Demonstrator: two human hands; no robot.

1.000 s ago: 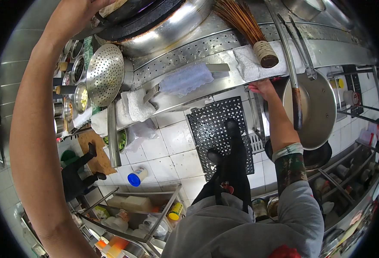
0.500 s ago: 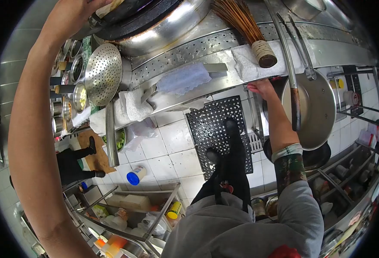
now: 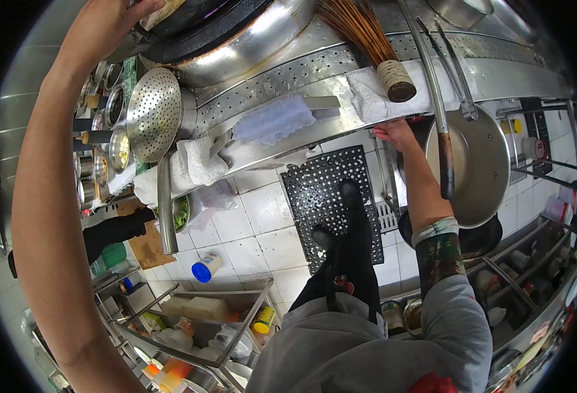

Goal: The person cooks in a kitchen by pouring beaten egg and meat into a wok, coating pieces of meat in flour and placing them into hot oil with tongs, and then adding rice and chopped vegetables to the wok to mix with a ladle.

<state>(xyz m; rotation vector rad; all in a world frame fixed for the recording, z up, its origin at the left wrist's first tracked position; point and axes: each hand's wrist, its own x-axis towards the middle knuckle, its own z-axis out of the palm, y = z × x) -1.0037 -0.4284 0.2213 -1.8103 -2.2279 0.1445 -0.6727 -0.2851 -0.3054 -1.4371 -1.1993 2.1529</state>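
My left hand [image 3: 108, 29] is at the top left edge, closed at the rim of a dark wok [image 3: 203, 33], where a beige cloth-like piece [image 3: 164, 13] shows; the frame cuts off part of the fingers. Below the counter's front edge is my right hand [image 3: 396, 134], its fingers pointing left and partly hidden under the edge, so what they touch cannot be seen. Above it, a bamboo wok brush [image 3: 373, 52] lies on a folded white towel [image 3: 373, 98]. A wooden-handled ladle [image 3: 444, 150] and metal tongs [image 3: 455, 72] hang over the edge beside it.
A perforated skimmer [image 3: 154, 114] rests at left beside seasoning bowls [image 3: 119, 147]. A blue-wrapped cleaver [image 3: 275, 121] lies along the counter. A large pot [image 3: 478, 167] stands at right. On the floor are a rubber mat [image 3: 327, 196] and a blue-lidded jar [image 3: 206, 267]. Another person's dark-clothed leg [image 3: 115, 229] is at left.
The other person's leg at left has shifted, and a green item shows there. The view has moved slightly; both my hands stay at nearly the same places.
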